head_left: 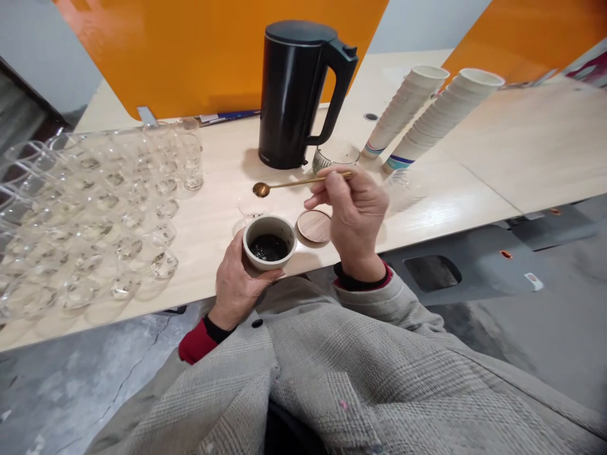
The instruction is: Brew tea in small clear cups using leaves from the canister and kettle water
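My left hand is wrapped round a cream-coloured jar with dark loose leaves, probably tea, inside. My right hand pinches the handle of a small gold spoon. The spoon's bowl hangs above and behind the jar, over a clear plastic cup that has a few dark bits in it. Just right of the jar lies a round wooden lid on the table, partly behind my right hand.
Many clear cups with dark bits inside crowd the table's left side. A black kettle stands at the back, beside a ribbed glass bowl. Two leaning stacks of paper cups stand to the right. The table meets orange panels behind.
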`<state>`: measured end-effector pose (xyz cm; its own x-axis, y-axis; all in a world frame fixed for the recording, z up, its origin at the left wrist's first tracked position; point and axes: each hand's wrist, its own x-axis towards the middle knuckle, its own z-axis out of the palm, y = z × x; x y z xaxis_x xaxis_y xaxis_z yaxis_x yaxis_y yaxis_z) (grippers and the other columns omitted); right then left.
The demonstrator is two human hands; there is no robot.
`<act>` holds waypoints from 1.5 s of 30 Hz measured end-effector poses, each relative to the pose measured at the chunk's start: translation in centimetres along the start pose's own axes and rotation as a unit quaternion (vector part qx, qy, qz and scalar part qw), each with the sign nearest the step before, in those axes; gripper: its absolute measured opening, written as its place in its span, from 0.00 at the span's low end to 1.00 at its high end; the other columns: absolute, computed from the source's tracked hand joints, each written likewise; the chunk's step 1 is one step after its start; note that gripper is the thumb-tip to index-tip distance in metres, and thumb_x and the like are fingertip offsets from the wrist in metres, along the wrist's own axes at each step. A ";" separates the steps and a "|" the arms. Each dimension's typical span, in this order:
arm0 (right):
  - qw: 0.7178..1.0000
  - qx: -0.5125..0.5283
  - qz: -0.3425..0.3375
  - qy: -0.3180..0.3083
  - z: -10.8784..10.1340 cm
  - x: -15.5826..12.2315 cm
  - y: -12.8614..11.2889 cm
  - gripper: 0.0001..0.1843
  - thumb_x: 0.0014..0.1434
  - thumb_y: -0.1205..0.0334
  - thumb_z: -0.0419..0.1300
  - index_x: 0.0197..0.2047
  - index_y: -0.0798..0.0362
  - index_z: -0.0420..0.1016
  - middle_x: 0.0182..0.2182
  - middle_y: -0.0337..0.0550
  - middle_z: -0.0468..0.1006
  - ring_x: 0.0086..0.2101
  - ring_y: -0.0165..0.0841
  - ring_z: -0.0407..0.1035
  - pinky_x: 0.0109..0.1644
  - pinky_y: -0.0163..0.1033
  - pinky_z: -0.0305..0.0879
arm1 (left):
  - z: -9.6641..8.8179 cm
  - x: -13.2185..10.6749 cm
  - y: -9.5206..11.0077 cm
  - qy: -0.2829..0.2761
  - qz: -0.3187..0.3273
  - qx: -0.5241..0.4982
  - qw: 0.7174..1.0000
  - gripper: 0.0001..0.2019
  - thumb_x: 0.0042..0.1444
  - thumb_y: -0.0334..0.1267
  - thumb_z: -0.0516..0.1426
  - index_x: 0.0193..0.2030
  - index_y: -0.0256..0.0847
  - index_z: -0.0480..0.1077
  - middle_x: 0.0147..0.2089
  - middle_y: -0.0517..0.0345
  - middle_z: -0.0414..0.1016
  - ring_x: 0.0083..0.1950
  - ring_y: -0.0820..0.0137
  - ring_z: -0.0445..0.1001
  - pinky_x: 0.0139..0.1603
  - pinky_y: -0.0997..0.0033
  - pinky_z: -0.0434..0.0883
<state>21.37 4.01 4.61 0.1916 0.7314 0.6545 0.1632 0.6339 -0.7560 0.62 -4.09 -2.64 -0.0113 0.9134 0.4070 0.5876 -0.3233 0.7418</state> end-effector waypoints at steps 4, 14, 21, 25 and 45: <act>0.996 0.000 -0.037 0.087 -2.4 1.5 1.0 0.15 0.76 0.41 0.56 0.52 0.40 0.77 0.38 0.38 0.80 0.33 0.30 0.78 0.38 0.42 0.80 | 0.0 0.1 -0.1 0.010 0.000 -0.011 1.000 0.50 0.48 0.60 0.75 0.73 0.48 0.62 0.69 0.46 0.76 0.69 0.48 0.77 0.68 0.46 0.76; 0.964 -0.254 0.010 0.078 -3.9 4.8 7.1 0.19 0.78 0.46 0.53 0.49 0.49 0.79 0.40 0.44 0.83 0.36 0.34 0.81 0.46 0.46 0.78 | 0.0 0.1 -0.2 0.017 0.005 -0.006 1.000 0.50 0.48 0.62 0.74 0.74 0.47 0.62 0.69 0.44 0.77 0.69 0.47 0.77 0.69 0.45 0.76; 0.961 -0.268 0.038 0.050 -4.1 5.8 11.0 0.21 0.77 0.45 0.55 0.50 0.54 0.78 0.32 0.43 0.82 0.35 0.36 0.80 0.51 0.47 0.77 | 0.0 0.2 -0.2 0.013 0.014 0.000 1.000 0.51 0.48 0.63 0.74 0.74 0.46 0.62 0.69 0.43 0.77 0.70 0.47 0.77 0.70 0.45 0.75; 0.949 -0.309 0.015 0.057 -4.9 2.6 7.9 0.24 0.74 0.45 0.58 0.65 0.50 0.74 0.34 0.42 0.83 0.33 0.39 0.79 0.51 0.52 0.77 | 0.1 0.0 -0.1 0.015 0.007 -0.001 1.000 0.51 0.47 0.62 0.74 0.74 0.47 0.62 0.69 0.44 0.77 0.70 0.47 0.77 0.69 0.46 0.76; 0.939 -0.281 -0.028 -0.194 -4.9 -3.9 2.1 0.36 0.69 0.42 0.60 0.75 0.45 0.68 0.64 0.56 0.75 0.63 0.53 0.69 0.69 0.66 0.66 | 1.5 -1.6 0.5 0.068 0.058 0.044 0.995 0.50 0.51 0.66 0.71 0.73 0.43 0.61 0.62 0.41 0.80 0.63 0.48 0.82 0.62 0.46 0.80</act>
<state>25.73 1.26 0.51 -0.1811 0.8069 0.5622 0.6689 0.5201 -0.5311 2.11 -5.36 -3.70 -0.0445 0.8272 0.5601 0.6603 -0.3964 0.6379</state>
